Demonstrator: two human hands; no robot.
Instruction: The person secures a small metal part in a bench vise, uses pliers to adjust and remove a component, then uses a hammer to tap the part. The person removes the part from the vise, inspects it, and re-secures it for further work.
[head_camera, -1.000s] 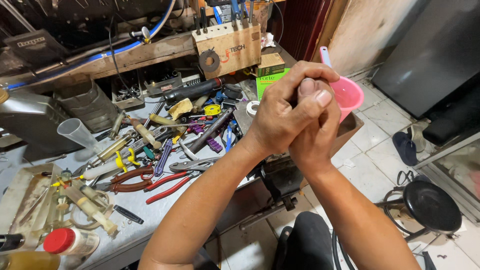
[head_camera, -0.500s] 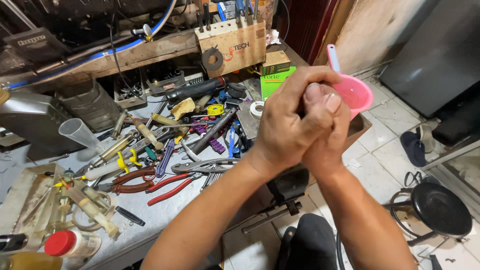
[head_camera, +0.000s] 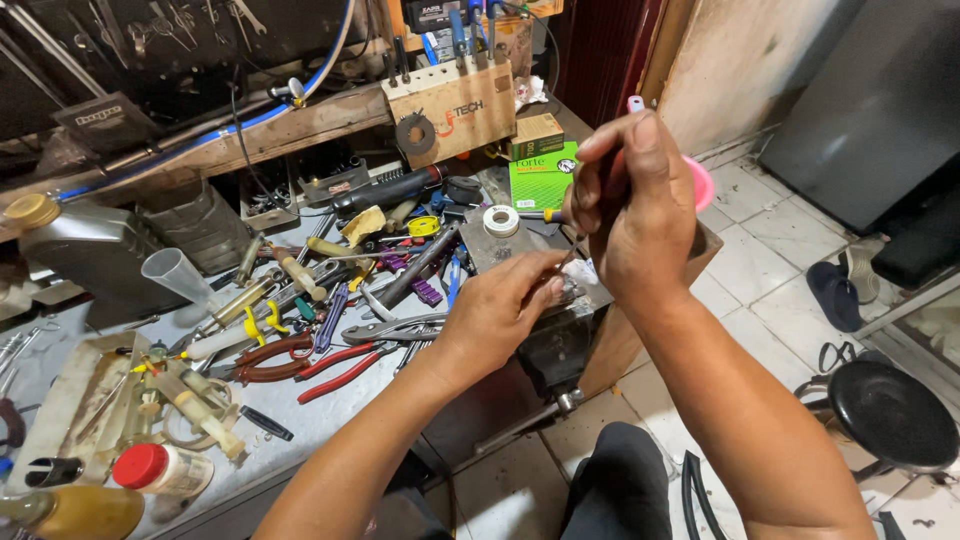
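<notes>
While the right hand was raised above the bench edge, its fingers were curled shut round a dark, slender item standing roughly upright, w/ a small pale tip showing above the fingers; what the item was could not be told. A pink funnel-like cup sat just behind that hand, mostly hidden by it. The left hand was lower and nearer the body, over the bench vise, fingers bunched together and tips pinched on a small crumpled whitish piece; whether the grip was firm could not be told. Key relation: the gripped item lay up and to the right of the left hand, long axis near vertical, so its lower end pointed down toward the left fingertips, the two hands near but apart. The left hand was nearer the whitish piece; the right hand alone carried the dark item. Approx. beside the left hand: a roll of white tape on a grey block, red-handled pliers and mixed tools across the bench, all untouched. A green box stood further back.
</notes>
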